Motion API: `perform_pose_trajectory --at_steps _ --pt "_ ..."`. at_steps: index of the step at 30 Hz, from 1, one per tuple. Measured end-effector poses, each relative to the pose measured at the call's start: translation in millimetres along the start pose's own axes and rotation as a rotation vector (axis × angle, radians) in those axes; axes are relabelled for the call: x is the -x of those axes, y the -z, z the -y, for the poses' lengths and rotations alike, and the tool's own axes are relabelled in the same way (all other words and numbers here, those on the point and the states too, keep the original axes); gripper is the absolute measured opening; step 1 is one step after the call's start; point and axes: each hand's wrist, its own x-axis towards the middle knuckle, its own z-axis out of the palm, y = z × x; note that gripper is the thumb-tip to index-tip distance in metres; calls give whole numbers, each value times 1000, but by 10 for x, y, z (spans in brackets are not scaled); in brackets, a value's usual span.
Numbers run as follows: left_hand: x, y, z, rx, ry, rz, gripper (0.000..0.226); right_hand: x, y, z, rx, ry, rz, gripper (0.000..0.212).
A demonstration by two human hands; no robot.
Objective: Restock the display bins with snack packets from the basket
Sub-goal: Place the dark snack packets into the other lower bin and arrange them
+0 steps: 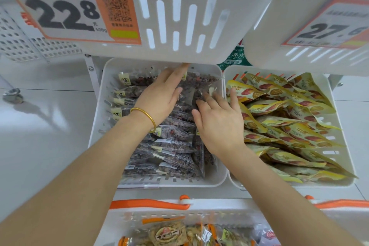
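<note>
Both arms reach into the middle white bin (99,118).

- left grip (159,96): released, fingers straight and together, lying flat on the dark snack packets (175,146). Its fingertips point to the back of the bin, under the edge of the upper bin (179,16). A gold bangle (145,118) sits on the wrist just behind it.
- right grip (217,124): released, fingers spread, resting on the same pile just right of the left grip. The 2 are near but apart. Its little finger lies by the bin's right wall.
- Dark snack packets: clear bags with dark contents and pale labels. They fill the bin under and around both grips, stacked in overlapping rows down toward the front rim.
- Right of the right grip: a 2nd white bin (345,158) heaped with yellow packets (289,126).
- Above the grips: the upper bin carries an orange-edged price tag (65,12) reading 22.8. A neighbouring bin (279,26) to its right carries another tag (329,30) reading 27.6.
- Below the forearms: an orange strip (149,203), then a lower bin holding tan and orange packets (169,233).
</note>
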Motion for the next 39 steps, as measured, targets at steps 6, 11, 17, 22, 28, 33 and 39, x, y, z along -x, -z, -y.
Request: perform_pose_trajectory --at_steps 6,11,17,22,28,33,39 --pt "-33 -59 -75 -32 89 -51 57 69 31 -11 -45 3 -25 47" --pt "-148 -72 -164 -47 161 -48 48 96 40 -33 -52 24 -29 49" --pt "4 -86 -1 -294 129 18 62 39 74 -30 -87 -19 -124 39" --pt "-12 -99 14 -308 160 41 66 -25 81 -14 -23 -63 -161 23" --pt "-41 -149 -14 -322 168 -27 62 -182 -36 22 50 -64 -61 35" --pt "28 -180 5 -314 129 -125 62 -174 -84 29 -3 -59 -15 53" --pt "75 -197 9 -383 -108 -153 60 -173 -95 23 -84 -101 52 63"
